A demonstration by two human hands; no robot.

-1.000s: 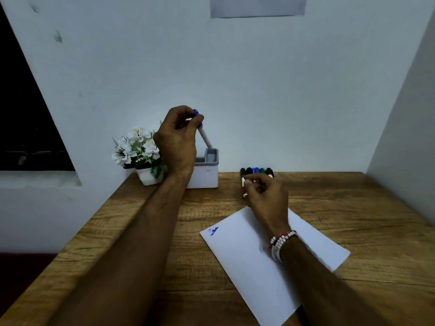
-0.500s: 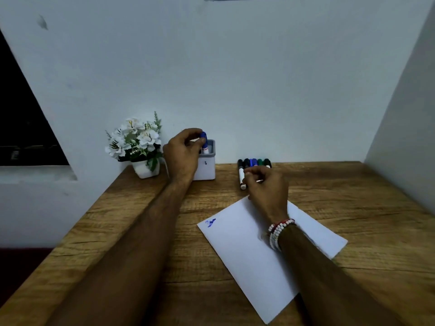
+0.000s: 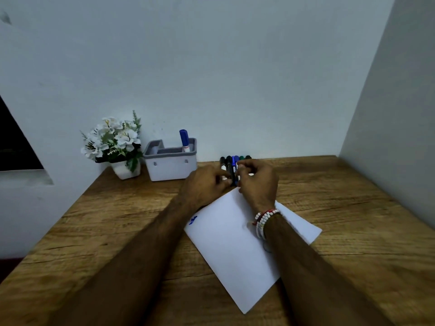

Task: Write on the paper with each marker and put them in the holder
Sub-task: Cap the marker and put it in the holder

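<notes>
In the head view, the wooden desk (image 3: 353,231) runs out in front of me to a pale wall.

My two arms reach forward and meet near the far edge. My left grip (image 3: 207,182) and my right grip (image 3: 257,182) are almost touching each other. They sit right at the marker row (image 3: 244,157), a little line of markers lying side by side with black, blue and green caps pointing at the wall.

The fingers of my right grip are curled down and clamped on the middle marker (image 3: 234,171), the dark one with a blue top. The fingers of my left grip are bent, and their tips are at that same marker from the 9 o'clock side. I cannot tell if they pinch it or only touch it.

There are bead bracelets (image 3: 264,220) on my right wrist.

The paper (image 3: 235,250) lies flat on the desk at 6 o'clock from my grips, turned at a slant, and my right arm passes over it. A small blue scribble (image 3: 193,220) is by its left corner.

The holder (image 3: 170,169), a white box with a grey rim, stands at 10 o'clock from my grips, by the wall. One blue marker (image 3: 184,140) stands in its right back part, cap up, leaning a bit left.

Just beside the holder, at its 9 o'clock, is a white flower pot (image 3: 126,169) with white flowers.
</notes>
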